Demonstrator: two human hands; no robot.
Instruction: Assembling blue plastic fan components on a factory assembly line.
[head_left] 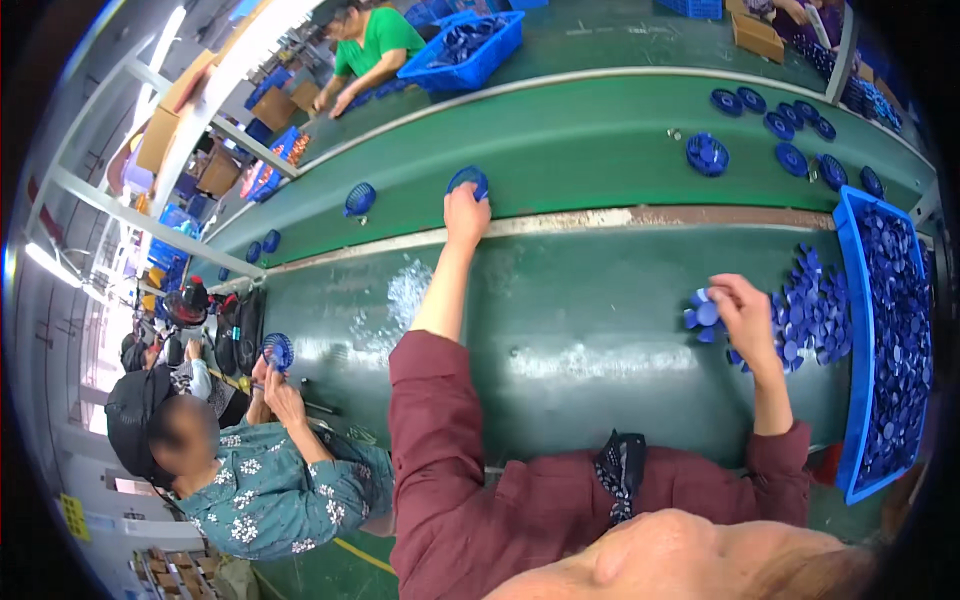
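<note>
My left hand [467,212] grips a blue basket [467,180] at the green belt [580,130] on the far side; I can't tell whether the basket rests on it. My right hand [743,308] is bent over small blue pieces [704,314] on the right; whether it pinches one, I can't tell. I judge this step to be handling basket and loose pieces at once, and the next move to call for a steady left hold and a fine right-hand pinch. My dark green table [620,300] is shiny, with white scraps [408,290] left of centre. To the right lie a loose heap [812,315] and a blue bin [857,340] full of similar pieces. Near left, a co-worker [285,490] holds another basket [278,351]; far left, someone in green [380,42] works beyond the belt.
</note>
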